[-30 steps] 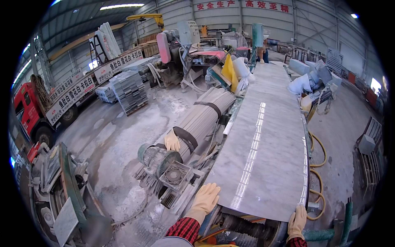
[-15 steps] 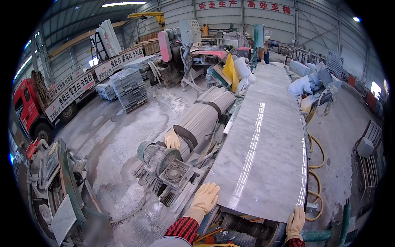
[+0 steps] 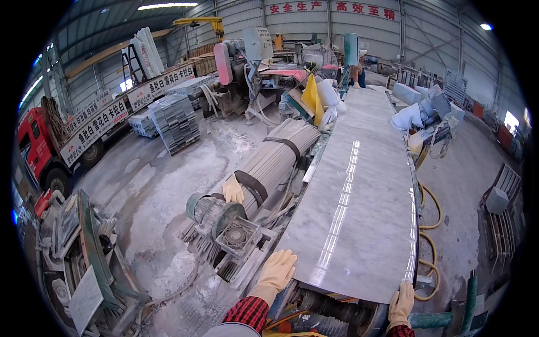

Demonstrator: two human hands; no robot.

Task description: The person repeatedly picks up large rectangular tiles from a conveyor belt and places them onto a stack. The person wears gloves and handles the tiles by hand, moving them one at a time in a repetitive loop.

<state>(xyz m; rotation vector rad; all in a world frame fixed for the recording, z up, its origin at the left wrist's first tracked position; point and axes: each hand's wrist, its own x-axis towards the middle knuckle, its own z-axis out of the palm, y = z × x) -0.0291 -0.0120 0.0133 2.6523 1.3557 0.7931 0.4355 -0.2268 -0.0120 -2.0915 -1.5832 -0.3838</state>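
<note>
A long polished grey-white stone slab lies flat on a conveyor with a dark ribbed roller or belt showing below its near end. My left hand, in a cream rubber glove, rests at the slab's near left corner, fingers stretched out. At the near right corner my right hand, gloved alike, has its fingers together over the edge of the slab; its thumb is hidden. By the slab's far end stands another person, one hand at the stone.
Left of the conveyor are a dusty motor, a spare cream glove and a strapped bundle of long strips. A yellow hose loops along the right side. Stone scraps fill a frame at left; a red truck stands beyond.
</note>
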